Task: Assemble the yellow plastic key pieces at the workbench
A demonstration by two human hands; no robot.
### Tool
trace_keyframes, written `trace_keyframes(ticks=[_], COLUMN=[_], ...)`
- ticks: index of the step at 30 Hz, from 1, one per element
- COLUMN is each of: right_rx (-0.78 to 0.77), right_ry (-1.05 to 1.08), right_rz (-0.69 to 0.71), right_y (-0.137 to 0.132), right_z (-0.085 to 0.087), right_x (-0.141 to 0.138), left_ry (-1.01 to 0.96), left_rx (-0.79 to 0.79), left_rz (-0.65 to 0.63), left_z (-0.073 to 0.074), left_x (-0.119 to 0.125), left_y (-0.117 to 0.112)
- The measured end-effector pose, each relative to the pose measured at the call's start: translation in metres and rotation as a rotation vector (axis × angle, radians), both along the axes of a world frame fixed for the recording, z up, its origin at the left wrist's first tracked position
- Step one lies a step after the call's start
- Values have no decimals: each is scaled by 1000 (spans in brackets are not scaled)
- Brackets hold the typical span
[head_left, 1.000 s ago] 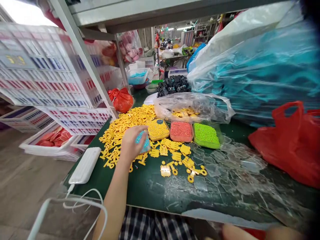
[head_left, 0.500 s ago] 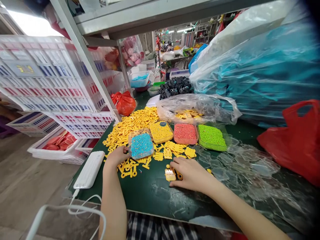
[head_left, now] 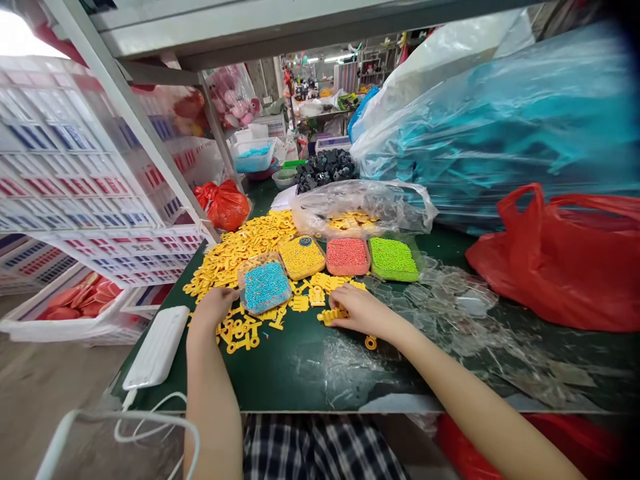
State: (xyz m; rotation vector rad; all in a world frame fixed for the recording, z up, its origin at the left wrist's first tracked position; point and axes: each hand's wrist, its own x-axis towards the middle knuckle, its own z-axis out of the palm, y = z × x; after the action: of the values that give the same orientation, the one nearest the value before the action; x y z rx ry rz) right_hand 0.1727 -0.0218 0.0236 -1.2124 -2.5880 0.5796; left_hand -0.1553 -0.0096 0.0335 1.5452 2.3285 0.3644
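My right hand (head_left: 363,311) is closed on a yellow plastic piece (head_left: 330,316), held by thumb and fingers just above the green tabletop. A small yellow ring-shaped part (head_left: 371,343) lies below that wrist. At the left edge of a clear tray of blue beads (head_left: 265,287) is my left hand (head_left: 214,310), its fingers drawn together; whatever they grip is hidden. Loose yellow plastic parts (head_left: 240,331) lie beside it, and a large heap of yellow parts (head_left: 240,243) rises behind. Flat yellow pieces (head_left: 317,295) lie between the blue tray and my right hand.
Trays of yellow beads (head_left: 301,259), red beads (head_left: 347,257) and green beads (head_left: 393,260) stand in a row. Clear plastic pieces (head_left: 450,300) and a red bag (head_left: 560,260) lie right. A white power bank (head_left: 157,347) with its cable sits at the left edge.
My right hand has lifted and turned the yellow piece, moving toward the flat yellow pieces and leaving the ring part behind. My left hand stays by the blue bead tray. The view has shifted right.
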Motion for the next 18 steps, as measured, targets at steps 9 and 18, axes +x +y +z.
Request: trace_keyframes(ticks=[9,18], right_rx=[-251,68], right_ry=[141,83], right_rz=[272,92], right_y=[-21,-15], right_z=[6,-19], right_x=[-12,-20], left_ry=[-159,-576], left_rx=[913,510], left_rz=[79,-585], left_z=[25,11], left_x=[27,105], left_y=[-14,-20])
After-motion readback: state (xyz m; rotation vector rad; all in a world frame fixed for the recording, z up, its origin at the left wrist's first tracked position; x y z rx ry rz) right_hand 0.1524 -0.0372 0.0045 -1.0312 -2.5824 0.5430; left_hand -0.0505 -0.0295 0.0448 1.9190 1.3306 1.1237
